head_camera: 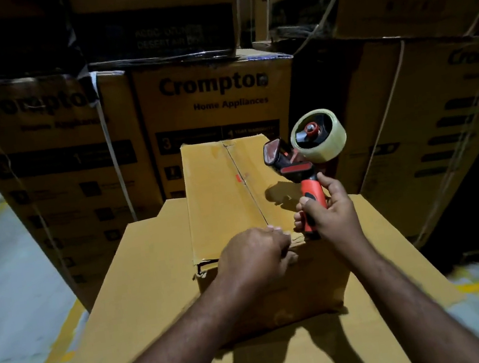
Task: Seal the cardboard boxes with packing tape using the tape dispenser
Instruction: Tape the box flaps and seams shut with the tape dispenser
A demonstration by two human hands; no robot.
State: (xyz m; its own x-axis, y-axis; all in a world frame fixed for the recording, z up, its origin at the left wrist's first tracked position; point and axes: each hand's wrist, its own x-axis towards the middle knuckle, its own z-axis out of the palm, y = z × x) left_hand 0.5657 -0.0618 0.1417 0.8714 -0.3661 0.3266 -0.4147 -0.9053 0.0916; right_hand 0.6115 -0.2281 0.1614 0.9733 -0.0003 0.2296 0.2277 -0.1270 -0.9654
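R hand [327, 215] grips dispenser [297, 161], cartons [215, 107] "Crompton", poss. "DESERT"

left hand [255, 259] fingertips hidden, carton [215, 107] print blurred

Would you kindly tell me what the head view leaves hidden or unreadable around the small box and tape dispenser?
Head view:
Fingertips of the left hand: mostly hidden under its own back; grip unclear.
Seam end of the small box: covered by that hand.
Handle of the tape dispenser: partly wrapped by the right hand.
Print on the upper carton: dim, blurred.
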